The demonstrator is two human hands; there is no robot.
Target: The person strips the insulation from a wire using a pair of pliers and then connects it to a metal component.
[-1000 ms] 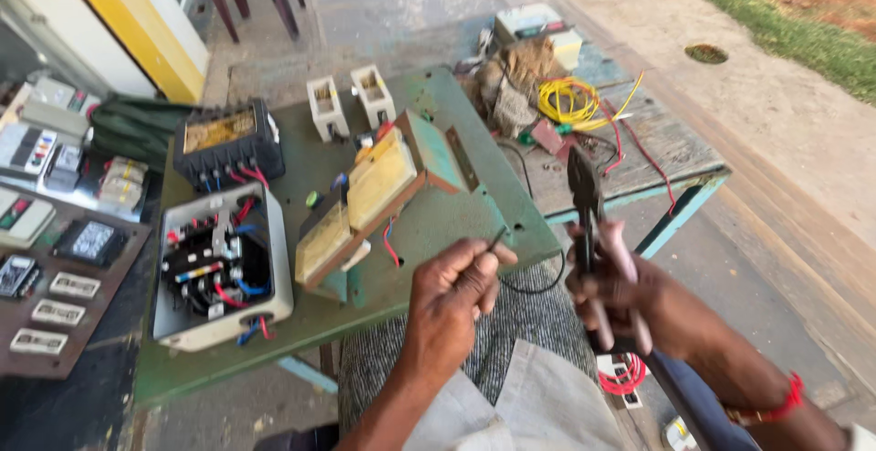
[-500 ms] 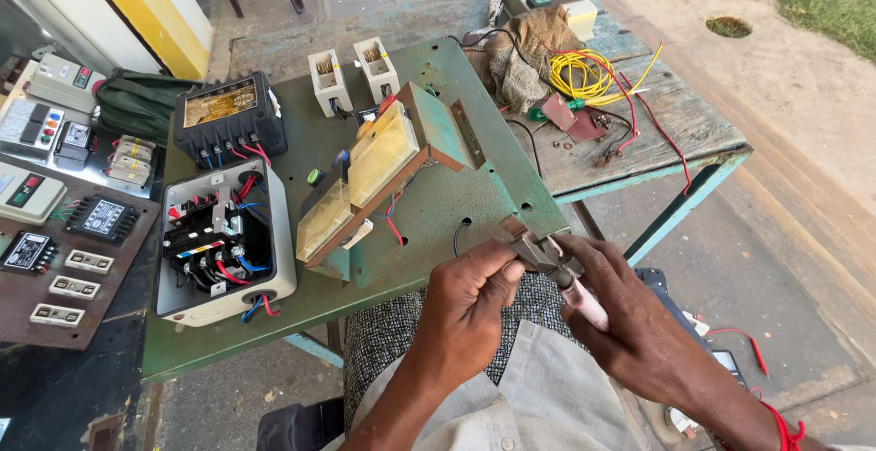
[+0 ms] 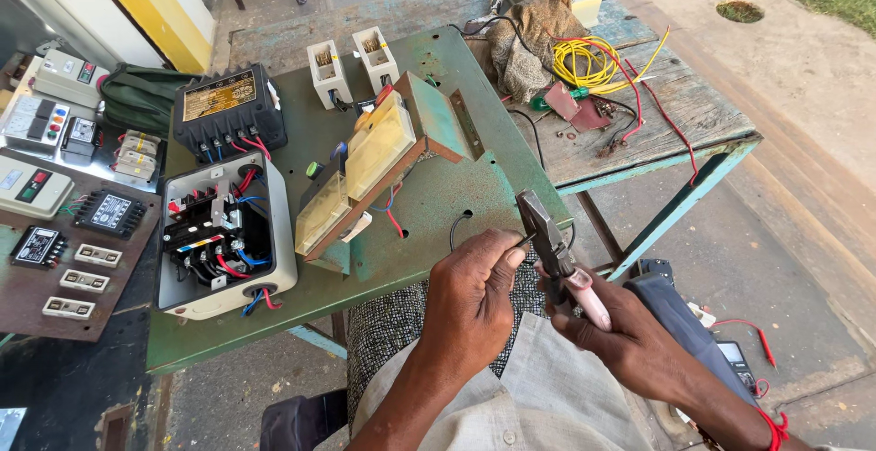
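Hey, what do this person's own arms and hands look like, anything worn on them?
Both forearms are bare, with no sleeves or gloves in view. The left hand shows no ring or band. The right hand has a red thread band tied around its wrist.

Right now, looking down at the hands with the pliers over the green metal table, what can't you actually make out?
Head view only:
- What the dark steel pliers with pink handles grip: their tips meet the left hand, whose fingers cover it.
- Right hand palm: turned away, handles hide it.
- Thin black wire: its end runs under the left hand.
- Open white starter box wiring: too small to trace.
- Dark multimeter: partly behind the right forearm.
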